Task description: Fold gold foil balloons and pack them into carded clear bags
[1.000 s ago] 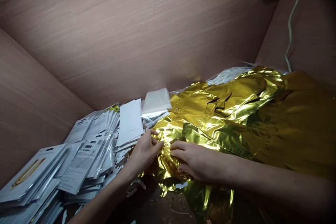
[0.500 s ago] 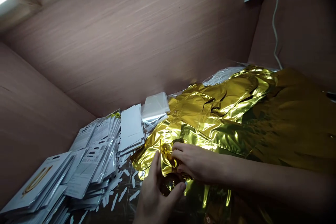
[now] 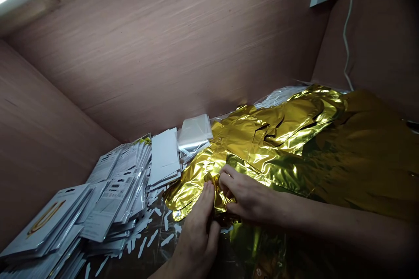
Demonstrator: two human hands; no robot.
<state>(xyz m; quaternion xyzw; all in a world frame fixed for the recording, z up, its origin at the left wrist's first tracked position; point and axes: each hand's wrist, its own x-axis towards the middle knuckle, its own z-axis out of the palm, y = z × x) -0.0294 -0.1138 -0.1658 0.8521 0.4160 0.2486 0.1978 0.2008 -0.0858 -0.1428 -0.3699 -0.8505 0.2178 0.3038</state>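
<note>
We find the gold foil [image 3: 258, 139] spread below the back panel [image 3: 183, 56], from centre to right. The left hand [image 3: 198, 233] rests fingers nearly straight and together against it; the right hand [image 3: 245, 192], just beside, curls its fingers there. We cannot tell whether either grips. Packaged cards [image 3: 106, 213] lie stacked leftward.

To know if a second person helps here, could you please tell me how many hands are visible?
2. The left hand is at the lower middle, fingertips at the gold foil; the right hand is just right of it, fingers curled at the same foil.
</note>
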